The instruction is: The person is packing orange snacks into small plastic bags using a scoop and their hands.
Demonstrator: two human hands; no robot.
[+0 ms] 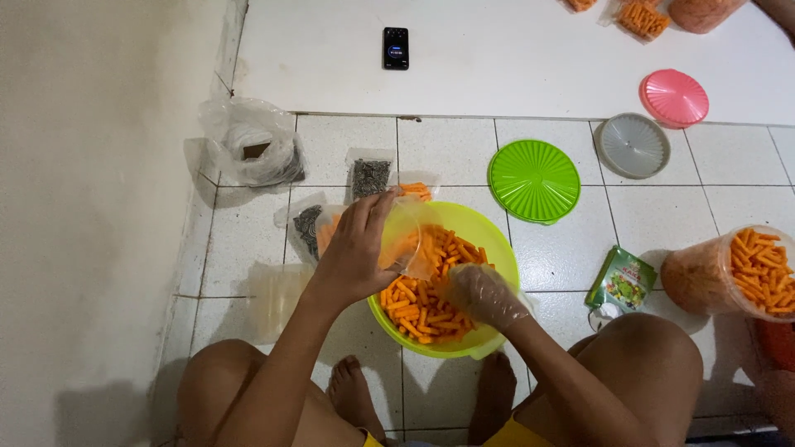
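**Snack bagging under way on tiled floor**

While the round lime-green plastic bowl (489, 240) stood half full of orange stick snacks (418, 310) near the floor's front edge, the left hand (356, 252) pinched one small clear plastic bag (406, 236) above it; the gloved right hand (484, 294) curled, scooping. Three round lids (534, 180) and several filled packets (370, 175) lay behind.

bowl (489, 240): on the floor (662, 207), sticks (422, 310) in it
lid (534, 180): at 1 o'clock of bowl
tub (729, 271): at 3 o'clock
packets (370, 175): at 10 o'clock
phone (396, 47): at 12 o'clock, far back
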